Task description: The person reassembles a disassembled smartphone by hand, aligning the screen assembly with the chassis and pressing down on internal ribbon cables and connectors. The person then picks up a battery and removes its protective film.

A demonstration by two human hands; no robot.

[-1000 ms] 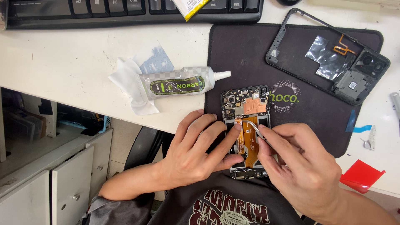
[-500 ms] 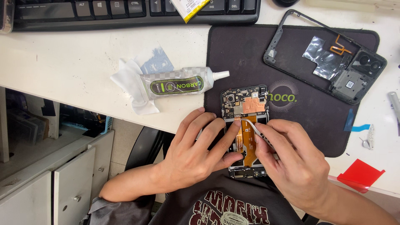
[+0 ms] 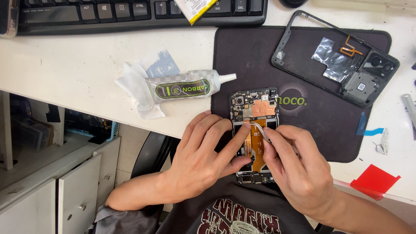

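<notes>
An opened phone (image 3: pixel 255 104) lies on a dark mat (image 3: pixel 312 125) at the desk's near edge, its circuit board, copper patch and orange flex cable showing. My left hand (image 3: pixel 203 156) grips the phone's left side, the index finger stretched across to the flex cable. My right hand (image 3: pixel 299 169) pinches curved metal tweezers (image 3: pixel 259 128), whose tip rests on the board just below the copper patch, beside my left index fingertip. Both hands cover the phone's lower half.
A black phone back frame (image 3: pixel 299 56) with camera module lies at the mat's far right. A glue tube (image 3: pixel 186 88) rests on a white tissue (image 3: pixel 134 93) to the left. A keyboard (image 3: pixel 130 13) runs along the back. A red plastic piece (image 3: pixel 375 181) and blue tab (image 3: pixel 368 130) lie right.
The tweezers' tip has slid left and slightly up across the phone towards my left index finger. My left hand keeps its hold on the phone.
</notes>
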